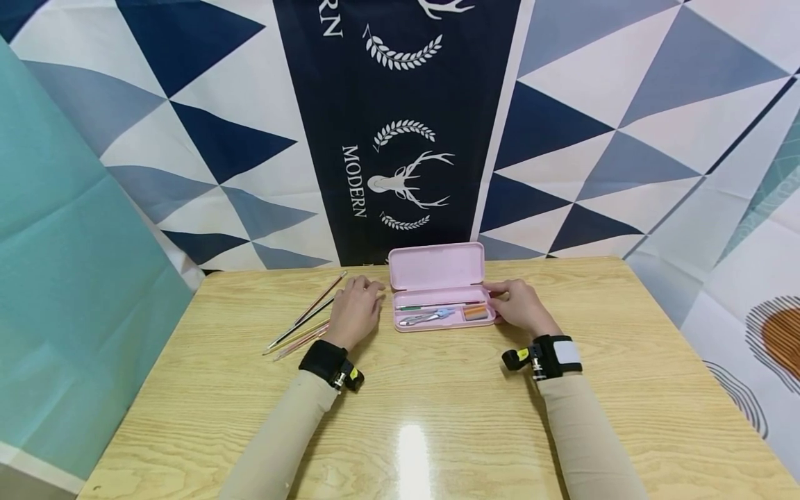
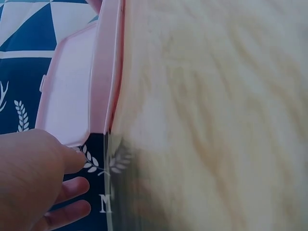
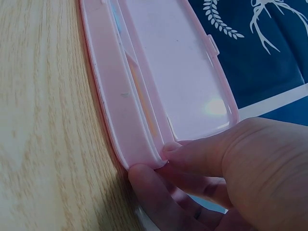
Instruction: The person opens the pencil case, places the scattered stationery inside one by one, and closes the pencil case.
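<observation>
A pink pencil case [image 1: 444, 323] lies on the table with its lid [image 1: 437, 267] raised. A slim green-and-dark pencil [image 1: 431, 306] lies in its back compartment. In front of that are a metal drawing compass with a blue part [image 1: 425, 318] and an orange-and-grey eraser [image 1: 476, 314]. My right hand [image 1: 519, 305] pinches the case's right end, thumb at the rim and fingers on the outer wall. My left hand [image 1: 356, 309] is left of the case, fingers loosely bent and holding nothing; in the left wrist view it overlaps the lid's corner [image 2: 72, 137].
Several pencils [image 1: 296, 332] lie slanted on the wooden table [image 1: 400, 389], left of and partly behind my left hand. A patterned cloth [image 1: 406, 139] hangs right behind the table's back edge. A teal panel [image 1: 81, 264] borders the left side.
</observation>
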`<state>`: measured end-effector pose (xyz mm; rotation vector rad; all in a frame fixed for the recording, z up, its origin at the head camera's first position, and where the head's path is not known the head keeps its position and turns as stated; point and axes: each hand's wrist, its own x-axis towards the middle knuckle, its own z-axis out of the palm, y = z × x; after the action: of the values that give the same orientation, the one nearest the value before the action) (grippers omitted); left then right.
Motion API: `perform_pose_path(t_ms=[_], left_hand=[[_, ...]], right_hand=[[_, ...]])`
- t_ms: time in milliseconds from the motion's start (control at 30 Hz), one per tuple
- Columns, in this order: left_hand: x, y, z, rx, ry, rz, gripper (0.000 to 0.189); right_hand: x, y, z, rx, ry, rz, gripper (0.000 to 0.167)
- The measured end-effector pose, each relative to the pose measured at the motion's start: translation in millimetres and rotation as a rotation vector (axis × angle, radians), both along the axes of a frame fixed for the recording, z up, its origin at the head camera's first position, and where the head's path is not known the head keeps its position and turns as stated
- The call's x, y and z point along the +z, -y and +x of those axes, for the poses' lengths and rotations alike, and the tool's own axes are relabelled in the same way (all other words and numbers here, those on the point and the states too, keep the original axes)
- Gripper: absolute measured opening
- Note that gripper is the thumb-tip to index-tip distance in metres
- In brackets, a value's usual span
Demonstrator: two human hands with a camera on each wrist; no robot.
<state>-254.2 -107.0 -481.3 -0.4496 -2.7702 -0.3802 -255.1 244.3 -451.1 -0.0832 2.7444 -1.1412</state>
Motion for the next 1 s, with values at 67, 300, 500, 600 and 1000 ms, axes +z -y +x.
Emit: perform_pose_path(t_ms=[67,300,500,600,1000], left_hand=[[-4.4,4.4,-3.6,0.0,0.019,0.001,0.027],[-7.7,15.7,-5.8,0.021,-0.016,-0.018,0.026],[13.5,18.0,8.4,0.073,0.061,-0.035,0.028],[15.5,22.8,10.2,0.089,0.098,-0.041,0.029],[-8.9,53.6,-4.1,0.067,0.017,-0.001,0.025]], right_hand=[[0.5,0,0.8,0.002,0.004,-0.003,0.044],[-1.0,0,0.2,0.006,-0.004,-0.003,0.044],[-1.3,-1,0.6,0.005,-0.011,0.001,0.044],[-1.3,-1,0.5,0.006,-0.014,0.0,0.044],[-1.6,-1,-0.1,0.008,-0.02,0.003,0.044]])
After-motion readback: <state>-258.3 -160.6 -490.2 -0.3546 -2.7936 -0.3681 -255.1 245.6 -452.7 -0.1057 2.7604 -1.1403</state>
